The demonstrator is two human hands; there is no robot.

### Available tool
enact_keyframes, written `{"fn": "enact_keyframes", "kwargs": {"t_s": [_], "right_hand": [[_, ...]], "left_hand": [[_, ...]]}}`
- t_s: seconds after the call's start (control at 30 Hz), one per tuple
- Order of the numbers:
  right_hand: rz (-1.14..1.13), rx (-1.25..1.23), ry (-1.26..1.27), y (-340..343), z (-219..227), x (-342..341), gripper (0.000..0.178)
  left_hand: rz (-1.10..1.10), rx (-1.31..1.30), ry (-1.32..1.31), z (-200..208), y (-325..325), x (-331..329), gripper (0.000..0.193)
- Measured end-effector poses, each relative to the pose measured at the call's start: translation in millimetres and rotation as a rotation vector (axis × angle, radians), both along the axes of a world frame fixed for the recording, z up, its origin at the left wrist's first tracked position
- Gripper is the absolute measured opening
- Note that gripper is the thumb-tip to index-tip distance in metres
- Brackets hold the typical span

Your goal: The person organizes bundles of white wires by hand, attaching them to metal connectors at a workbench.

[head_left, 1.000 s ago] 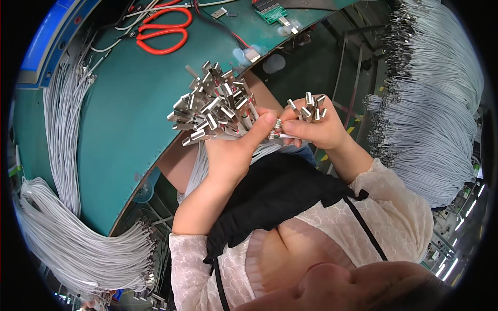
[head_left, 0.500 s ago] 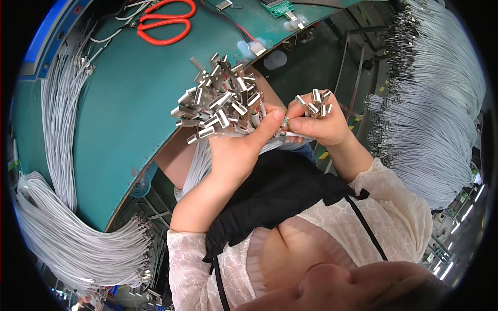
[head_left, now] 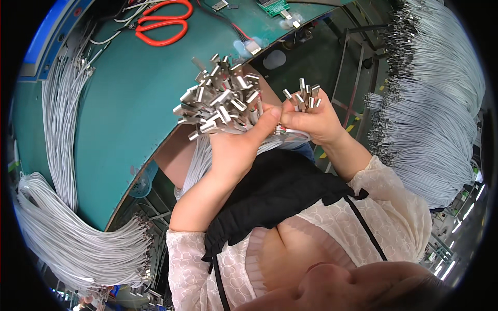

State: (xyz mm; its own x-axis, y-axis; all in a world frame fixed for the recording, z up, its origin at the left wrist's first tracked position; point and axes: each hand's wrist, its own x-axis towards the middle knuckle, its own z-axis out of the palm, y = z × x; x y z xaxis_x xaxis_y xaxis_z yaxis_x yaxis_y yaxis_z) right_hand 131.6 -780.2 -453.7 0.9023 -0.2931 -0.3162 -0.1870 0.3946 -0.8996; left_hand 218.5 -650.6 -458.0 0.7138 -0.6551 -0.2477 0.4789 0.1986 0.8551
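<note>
My left hand (head_left: 236,150) is wrapped round a thick bundle of white USB cables (head_left: 199,158), whose metal plugs (head_left: 223,98) fan out above the fist over the table's edge. Its thumb points right and meets the fingers of my right hand (head_left: 319,122). Several more USB plugs (head_left: 303,97) stick up out of my closed right hand, a smaller bunch. Between the two hands, just under the fingertips, a small metal cable end (head_left: 278,129) shows with a bit of coloured wire. Which fingers pinch it is hidden.
Red-handled scissors (head_left: 163,23) lie on the green table (head_left: 129,103), near a green circuit board (head_left: 273,7) and a wired connector (head_left: 252,47). White cable bundles lie on the table's left (head_left: 59,129), at lower left (head_left: 78,238) and in a large stack at right (head_left: 436,114).
My right hand has shifted slightly left and up with its bunch of plugs, closer to my left thumb. The left hand's bundle has barely moved.
</note>
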Motion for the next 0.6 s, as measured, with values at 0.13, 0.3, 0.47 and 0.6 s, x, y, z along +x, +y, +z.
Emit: {"fn": "enact_keyframes", "kwargs": {"t_s": [0.13, 0.3, 0.47, 0.6], "right_hand": [[-0.05, 0.15, 0.013, 5.4, 4.6, 2.4, 0.009], [-0.047, 0.213, -0.023, 3.9, -0.7, 1.3, 0.012], [-0.03, 0.2, -0.039, 1.7, -3.0, 0.5, 0.013], [-0.025, 0.21, -0.067, -0.9, -4.5, 1.7, 0.014]], "left_hand": [[0.013, -0.059, 0.163, 1.0, 2.4, -0.9, 0.024], [0.04, -0.043, 0.173, -0.3, 4.0, -2.3, 0.024], [0.011, -0.075, 0.174, 2.0, 3.7, -1.4, 0.023], [-0.004, -0.062, 0.136, -0.5, 3.4, 0.6, 0.022]]}}
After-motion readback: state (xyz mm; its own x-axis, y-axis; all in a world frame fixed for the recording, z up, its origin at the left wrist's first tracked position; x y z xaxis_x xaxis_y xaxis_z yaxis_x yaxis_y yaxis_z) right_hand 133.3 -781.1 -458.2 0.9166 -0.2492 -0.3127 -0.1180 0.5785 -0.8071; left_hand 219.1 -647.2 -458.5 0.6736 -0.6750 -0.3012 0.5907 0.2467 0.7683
